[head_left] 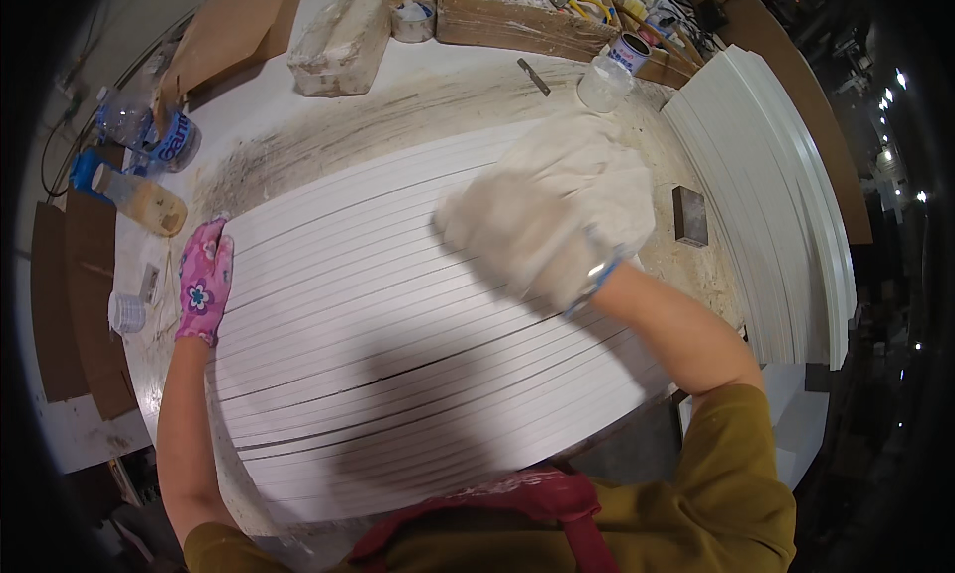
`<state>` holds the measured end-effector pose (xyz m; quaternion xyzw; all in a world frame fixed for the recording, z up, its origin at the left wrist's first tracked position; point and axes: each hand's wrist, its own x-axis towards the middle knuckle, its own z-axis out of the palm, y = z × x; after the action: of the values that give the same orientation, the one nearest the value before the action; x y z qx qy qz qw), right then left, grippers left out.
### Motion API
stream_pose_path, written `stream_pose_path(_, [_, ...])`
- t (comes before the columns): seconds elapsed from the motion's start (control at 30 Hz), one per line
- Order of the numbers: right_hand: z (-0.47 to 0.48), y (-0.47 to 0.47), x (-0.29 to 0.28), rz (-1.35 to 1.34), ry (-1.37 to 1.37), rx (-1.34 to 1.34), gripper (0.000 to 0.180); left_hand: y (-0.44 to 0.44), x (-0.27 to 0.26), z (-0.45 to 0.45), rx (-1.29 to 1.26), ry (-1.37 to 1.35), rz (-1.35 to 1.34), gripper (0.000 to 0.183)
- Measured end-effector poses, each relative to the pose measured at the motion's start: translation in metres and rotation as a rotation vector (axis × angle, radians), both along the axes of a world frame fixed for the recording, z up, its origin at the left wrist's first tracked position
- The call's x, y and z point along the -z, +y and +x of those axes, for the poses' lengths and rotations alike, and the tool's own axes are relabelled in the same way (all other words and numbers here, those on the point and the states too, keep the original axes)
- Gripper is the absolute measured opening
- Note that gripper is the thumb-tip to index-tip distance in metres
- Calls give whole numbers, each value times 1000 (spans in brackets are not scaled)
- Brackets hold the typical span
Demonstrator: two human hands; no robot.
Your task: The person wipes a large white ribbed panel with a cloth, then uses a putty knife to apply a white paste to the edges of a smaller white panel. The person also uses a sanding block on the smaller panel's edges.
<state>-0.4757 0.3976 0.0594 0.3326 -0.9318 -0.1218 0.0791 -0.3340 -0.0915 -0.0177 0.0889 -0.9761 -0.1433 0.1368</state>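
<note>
A row of long white strips (343,289) lies side by side before me, with dark gaps between some of them. My left hand (203,286), in a pink flowered glove, rests flat along their left ends, thumb slightly apart and holding nothing. Over the right part of the strips is my right hand (533,237), in a pale glove with a blue cuff, blurred by motion. It is on a cream cloth (597,177), which spreads out beyond it over the strips' far right corner. Blur hides the right fingers, but the cloth appears bunched under them.
Many white strips stand stacked at right (761,200), past a small dark block (690,216). Behind lie a blade (533,77), a jar (606,83), a wooden box of tools (515,28) and a wrapped block (339,47). Bottles (145,200) and a white lidded tub (127,312) stand left.
</note>
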Motion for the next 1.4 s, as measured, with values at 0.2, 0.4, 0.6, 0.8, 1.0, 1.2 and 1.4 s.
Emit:
stream_pose_path(0.2, [-46,76,-20,201,-173,440,23,2,0,0,54,80,124,35])
stream_pose_path(0.4, [26,44,-21,-558,-346,-192,9,3,0,-3,9,58,54,36])
stream_pose_path(0.6, [131,-114,20,-365,-450,-542,10,7,-1,-3,-23,29,21,38])
stream_pose_path(0.8, [139,-132,31,-336,-444,-514,5,5,4,-5,-15,62,29,42])
stream_pose_path(1.0, [153,-159,26,-275,-442,-517,2,6,3,-8,-31,33,25,46])
stream_pose_path(1.2, [176,-167,17,-432,-488,-410,7,5,12,-11,-37,79,51,47])
stream_pose_path(1.4, [188,-158,29,-386,-266,-501,19,0,16,-13,14,74,125,45])
